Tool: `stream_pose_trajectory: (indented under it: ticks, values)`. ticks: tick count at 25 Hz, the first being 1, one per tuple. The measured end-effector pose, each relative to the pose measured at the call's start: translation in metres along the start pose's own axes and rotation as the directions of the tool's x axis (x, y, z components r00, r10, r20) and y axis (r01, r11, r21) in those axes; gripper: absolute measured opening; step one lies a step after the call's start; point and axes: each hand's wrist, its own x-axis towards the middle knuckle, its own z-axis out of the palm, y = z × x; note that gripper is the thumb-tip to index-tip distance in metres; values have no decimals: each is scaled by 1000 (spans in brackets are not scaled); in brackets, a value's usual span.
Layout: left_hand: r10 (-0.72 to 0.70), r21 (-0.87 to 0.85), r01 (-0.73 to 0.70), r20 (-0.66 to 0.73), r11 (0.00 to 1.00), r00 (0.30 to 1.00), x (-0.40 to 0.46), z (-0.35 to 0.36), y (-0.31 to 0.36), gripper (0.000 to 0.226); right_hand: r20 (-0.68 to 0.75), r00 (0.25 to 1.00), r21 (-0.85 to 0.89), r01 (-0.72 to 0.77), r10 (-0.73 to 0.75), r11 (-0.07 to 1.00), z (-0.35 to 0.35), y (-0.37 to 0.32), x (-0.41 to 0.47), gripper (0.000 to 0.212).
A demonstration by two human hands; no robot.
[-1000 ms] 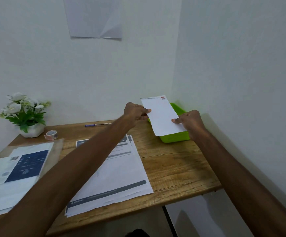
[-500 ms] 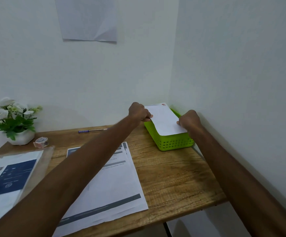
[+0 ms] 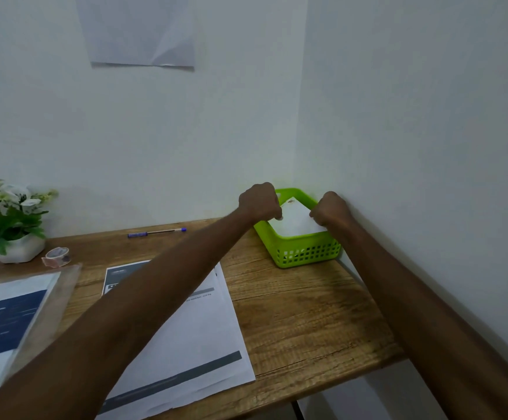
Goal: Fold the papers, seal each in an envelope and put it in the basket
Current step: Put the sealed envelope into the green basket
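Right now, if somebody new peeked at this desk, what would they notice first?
Probably the bright green basket in the far right corner of the wooden desk, with the left hand and right hand pinching a white envelope down into it. Next, the white flowers in a pot at the far left, and the printed papers spread in front.

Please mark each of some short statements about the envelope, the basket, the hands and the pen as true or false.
1. Both hands hold the envelope over the green basket. True.
2. The basket stands at the table's left end, next to the flowers. False: it stands in the right back corner, by the wall.
3. The pen lies on the table, behind the printed sheets. True.
4. The left hand is holding the pen. False: it grips the envelope, as the right hand does.
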Motion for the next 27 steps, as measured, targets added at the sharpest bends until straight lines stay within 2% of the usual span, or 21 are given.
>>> stream_pose_trajectory:
  ticks: [5, 8, 10, 12, 16, 18, 24, 27]
  values:
    - [54, 29, -57, 103, 998, 993, 3, 18, 5, 30, 109, 994, 20, -21, 18, 1000, 3, -3, 7, 28]
    - [106, 73, -120, 173, 990, 979, 2, 23, 5, 24, 252, 968, -56, 2, 12, 998, 6, -6, 8, 5]
    - [125, 115, -154, 227, 981, 966, 0, 24, 5, 33, 286, 958, -157, 29, 17, 987, 9, -7, 7, 14]
    - [140, 142, -184, 278, 973, 950, -1, 25, 7, 40, 284, 959, -279, 76, 7, 957, 11, -8, 1, 10]
    - [127, 215, -206, 332, 955, 935, 1, 24, 9, 45, 255, 967, -387, 87, 16, 918, 17, -8, -2, 40]
    - [127, 258, -233, 368, 938, 921, 3, 23, 11, 41, 229, 973, -412, 64, 36, 909, 17, -8, -2, 48]
    - [115, 359, -286, 430, 889, 896, 3, 22, 14, 34, 178, 984, -437, 61, 20, 897, 19, -8, -2, 47]
    - [72, 389, -257, 431, 885, 899, 4, 23, 16, 40, 158, 987, -424, 69, -1, 903, 19, -8, -3, 49]
